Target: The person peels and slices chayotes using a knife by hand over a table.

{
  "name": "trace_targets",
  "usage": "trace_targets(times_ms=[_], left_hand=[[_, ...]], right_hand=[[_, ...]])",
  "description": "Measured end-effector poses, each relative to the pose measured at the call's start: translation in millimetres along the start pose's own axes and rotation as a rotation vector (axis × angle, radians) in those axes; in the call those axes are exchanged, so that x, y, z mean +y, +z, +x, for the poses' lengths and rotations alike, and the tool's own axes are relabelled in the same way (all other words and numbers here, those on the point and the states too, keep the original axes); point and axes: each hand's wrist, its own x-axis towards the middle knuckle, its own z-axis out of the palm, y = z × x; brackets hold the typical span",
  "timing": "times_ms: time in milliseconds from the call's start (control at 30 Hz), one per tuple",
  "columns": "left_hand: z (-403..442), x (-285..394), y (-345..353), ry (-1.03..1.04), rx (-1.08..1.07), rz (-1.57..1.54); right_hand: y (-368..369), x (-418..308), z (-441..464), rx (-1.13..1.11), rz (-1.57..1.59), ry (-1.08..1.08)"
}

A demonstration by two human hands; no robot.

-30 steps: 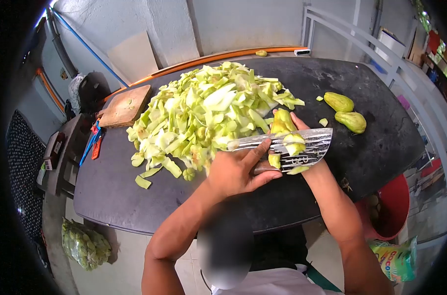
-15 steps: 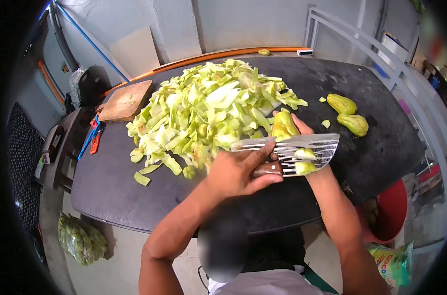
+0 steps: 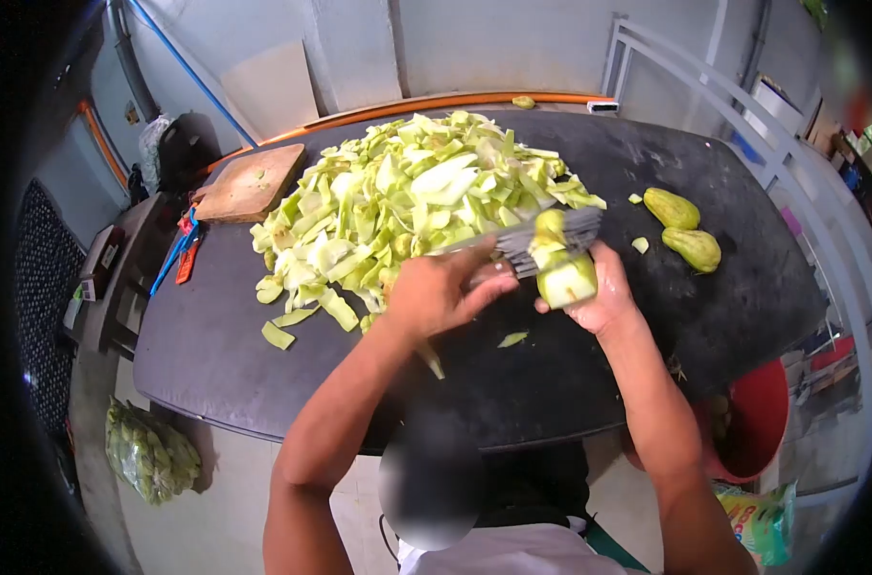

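My left hand grips the handle of a wide-bladed knife, its blade slotted and blurred by motion. In my right hand is a partly peeled chayote, its pale cut end facing me. The blade lies over the upper part of this chayote, with a piece of peel or flesh against it. Just beyond both hands rises a big heap of pale green peelings. A loose sliver of peel lies on the table below the hands.
Two whole chayotes rest on the dark table at the right. A wooden chopping board and an orange-handled tool are at the left edge. A red bucket stands under the right side; a bag of green produce sits on the floor.
The knife has swung up and left, and the chayote has turned so its cut end faces me. A peel sliver now lies on the table, and another strip hangs below my left wrist.
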Motion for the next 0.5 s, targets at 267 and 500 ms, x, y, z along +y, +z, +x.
trace_targets(times_ms=[267,500], left_hand=[[-2,5,0,-0.185,0.017,-0.017],[-8,53,13,0.419,0.073,0.175]], right_hand=[[1,2,4,0.178,0.111,-0.009],[-3,5,6,0.119,0.309,-0.100]])
